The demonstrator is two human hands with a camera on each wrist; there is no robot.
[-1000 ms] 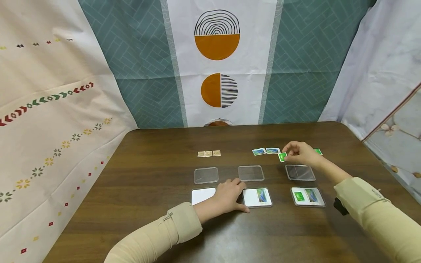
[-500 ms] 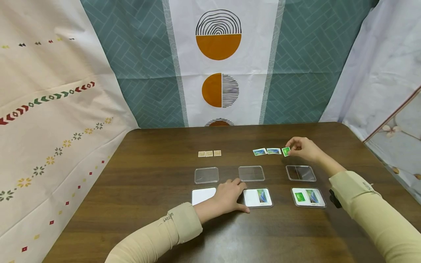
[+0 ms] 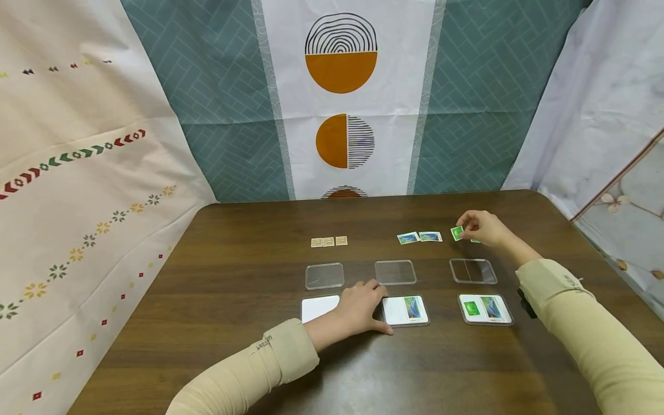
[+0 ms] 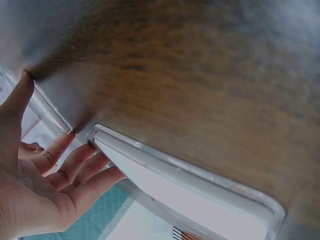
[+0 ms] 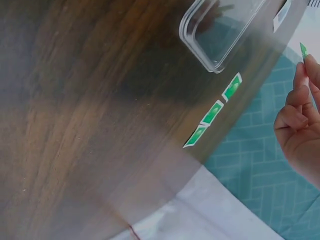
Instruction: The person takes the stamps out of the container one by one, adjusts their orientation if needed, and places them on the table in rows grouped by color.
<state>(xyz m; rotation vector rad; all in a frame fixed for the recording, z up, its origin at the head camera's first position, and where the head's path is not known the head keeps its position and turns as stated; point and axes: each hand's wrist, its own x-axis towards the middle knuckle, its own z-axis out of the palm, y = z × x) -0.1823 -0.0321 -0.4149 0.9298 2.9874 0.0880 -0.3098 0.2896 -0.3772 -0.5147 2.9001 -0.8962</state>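
Observation:
My right hand (image 3: 483,229) pinches a small green stamp (image 3: 456,233) just above the far right of the table. In the right wrist view the pinched stamp (image 5: 303,49) shows edge-on at the fingertips, and three more green stamps (image 5: 212,112) lie in a row. The left hand (image 3: 358,308) rests with fingers spread between two clear cases. Its thumb and index finger touch the end of the middle case (image 3: 396,318), which holds a white card with a blue-green stamp. Its other fingers reach the corner of the left case (image 4: 185,185), which has a plain white insert.
A third case (image 3: 485,317), holding a green and a blue-green stamp, lies at the right. Three clear lids (image 3: 324,276) form a row behind the cases. Farther back lie three tan stamps (image 3: 328,242) and two blue-green ones (image 3: 430,237). Patterned cloth (image 3: 467,115) hangs behind the table.
My right hand has moved away from me and slightly rightward, carrying the green stamp past the end of the blue-green pair. The left hand has stayed in place.

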